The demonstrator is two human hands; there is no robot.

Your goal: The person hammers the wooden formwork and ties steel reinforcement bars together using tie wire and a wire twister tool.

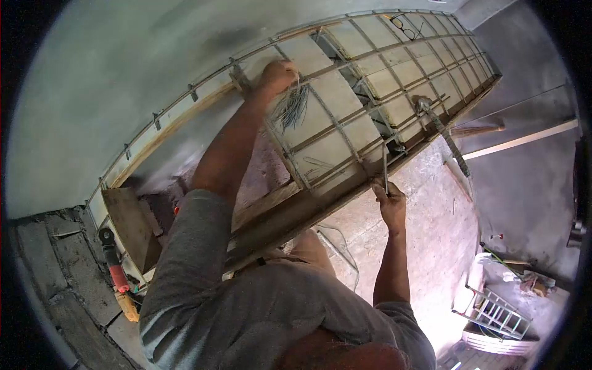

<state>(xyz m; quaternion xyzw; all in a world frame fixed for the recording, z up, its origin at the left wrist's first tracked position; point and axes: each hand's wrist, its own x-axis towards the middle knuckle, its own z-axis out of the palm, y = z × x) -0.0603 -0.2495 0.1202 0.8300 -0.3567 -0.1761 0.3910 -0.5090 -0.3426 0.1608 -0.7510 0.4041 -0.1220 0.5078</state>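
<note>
A grid of metal bars [339,127] lies over pale panels inside a long wooden frame. My left hand [280,75] is closed at the far side of the grid, beside a bundle of thin wires [291,108] that hangs or lies just below its fingers; whether it grips the bundle's end cannot be made out. At the near edge of the frame, my right hand [390,200] is closed around a slim metal tool [386,166] that points up toward the grid. A few loose wires [319,163] lie on a panel between the hands.
A hammer [441,126] rests across the frame's right part. Glasses [404,28] lie at the far end. An angle grinder [115,268] is at the lower left, near an opening with a wooden board [131,225]. A ladder [501,314] stands at the lower right.
</note>
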